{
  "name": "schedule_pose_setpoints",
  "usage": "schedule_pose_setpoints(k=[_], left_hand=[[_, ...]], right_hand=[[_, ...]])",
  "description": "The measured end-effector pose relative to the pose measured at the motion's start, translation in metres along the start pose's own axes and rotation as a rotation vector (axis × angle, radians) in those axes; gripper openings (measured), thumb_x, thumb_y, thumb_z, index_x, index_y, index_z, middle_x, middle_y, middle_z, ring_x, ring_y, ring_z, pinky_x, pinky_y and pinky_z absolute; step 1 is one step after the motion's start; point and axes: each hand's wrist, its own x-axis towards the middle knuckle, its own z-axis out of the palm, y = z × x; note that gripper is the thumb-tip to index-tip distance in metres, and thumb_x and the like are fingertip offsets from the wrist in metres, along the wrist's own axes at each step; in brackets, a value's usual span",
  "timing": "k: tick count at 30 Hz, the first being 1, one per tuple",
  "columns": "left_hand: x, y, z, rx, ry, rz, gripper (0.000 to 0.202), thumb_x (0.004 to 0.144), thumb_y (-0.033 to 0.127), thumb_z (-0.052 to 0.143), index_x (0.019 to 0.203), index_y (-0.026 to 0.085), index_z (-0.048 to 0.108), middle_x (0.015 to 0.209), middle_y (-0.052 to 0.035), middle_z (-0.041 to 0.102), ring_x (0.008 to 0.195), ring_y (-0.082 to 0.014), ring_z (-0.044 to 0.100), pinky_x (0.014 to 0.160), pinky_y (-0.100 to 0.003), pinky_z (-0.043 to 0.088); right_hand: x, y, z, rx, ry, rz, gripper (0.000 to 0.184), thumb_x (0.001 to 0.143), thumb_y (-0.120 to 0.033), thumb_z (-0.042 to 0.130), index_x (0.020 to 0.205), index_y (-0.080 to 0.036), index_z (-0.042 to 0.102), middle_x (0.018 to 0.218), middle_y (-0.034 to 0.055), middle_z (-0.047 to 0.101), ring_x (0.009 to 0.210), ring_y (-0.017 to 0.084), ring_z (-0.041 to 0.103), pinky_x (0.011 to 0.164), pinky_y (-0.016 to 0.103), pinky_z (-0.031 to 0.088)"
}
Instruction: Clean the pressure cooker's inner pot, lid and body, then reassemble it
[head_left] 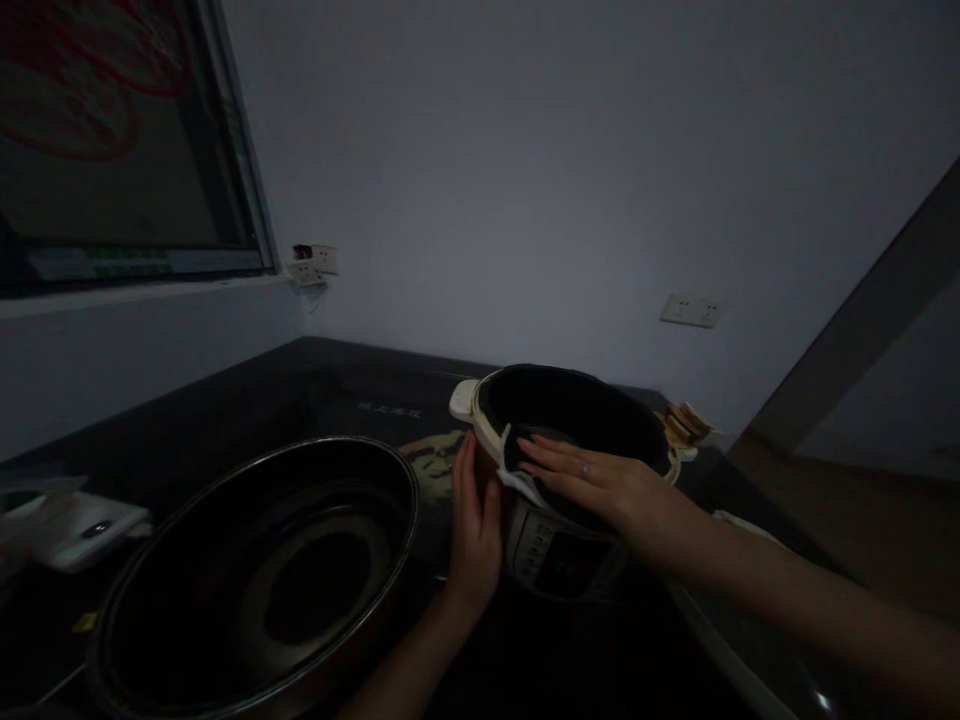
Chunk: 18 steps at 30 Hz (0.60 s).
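Observation:
An electric pressure cooker (562, 565) without its lid stands on the dark counter, its black inside showing and a panel of buttons on its front. My left hand (476, 530) rests against the cooker's left side, fingers stretched upward. On the near rim, my right hand (596, 483) presses a cloth (520, 482) with a white edge, its fingers reaching over into the opening. Part of the cloth is hidden under the fingers. Left of my left hand is a large dark pan (411, 500), with nothing visible in it.
A glass lid (739, 640) lies at the lower right, partly under my right forearm. At the far left is a white device (97, 530) beside clear plastic. Wall sockets (690, 310) sit behind the counter (330, 370), and a window (135, 150) is at the upper left.

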Motion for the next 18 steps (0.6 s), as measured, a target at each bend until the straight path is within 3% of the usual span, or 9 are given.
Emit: schedule_pose_setpoints(k=[4,10,14,18], left_hand=[[0.0,-0.001,-0.001,0.026,0.0,0.027,0.049,0.098,0.037,0.037,0.146,0.028,0.031,0.155,-0.0058,0.029,0.144,-0.0196,0.024,0.119,-0.041,0.016],[0.0,-0.002,-0.001,0.028,-0.013,0.021,0.051,0.098,0.038,0.037,0.147,0.028,0.029,0.157,-0.0054,0.026,0.145,-0.02,0.02,0.119,-0.041,0.014],[0.0,-0.003,-0.002,0.018,-0.013,0.019,0.052,0.097,0.04,0.038,0.147,0.027,0.03,0.158,-0.0051,0.025,0.146,-0.0199,0.019,0.119,-0.04,0.012],[-0.001,-0.009,-0.002,-0.023,-0.014,0.039,0.056,0.096,0.043,0.042,0.148,0.028,0.028,0.159,-0.0054,0.022,0.146,-0.021,0.019,0.119,-0.041,0.014]], right_hand=[[-0.038,0.015,-0.009,-0.003,0.028,-0.11,0.052,0.092,-0.004,0.04,0.141,-0.02,0.043,0.145,0.008,0.047,0.138,0.018,0.036,0.109,0.042,0.041],[-0.088,0.03,-0.011,-0.135,0.055,-0.139,0.045,0.1,-0.019,0.029,0.145,-0.022,0.036,0.142,0.0077,0.051,0.142,0.019,0.029,0.112,0.05,0.033],[-0.075,0.016,0.001,-0.17,0.105,-0.105,0.044,0.1,-0.017,0.031,0.142,-0.022,0.04,0.141,0.006,0.053,0.141,0.019,0.03,0.112,0.049,0.034],[-0.025,-0.008,0.013,-0.2,0.045,-0.053,0.044,0.095,-0.012,0.039,0.138,-0.017,0.047,0.142,0.0084,0.05,0.139,0.024,0.035,0.109,0.049,0.039]])
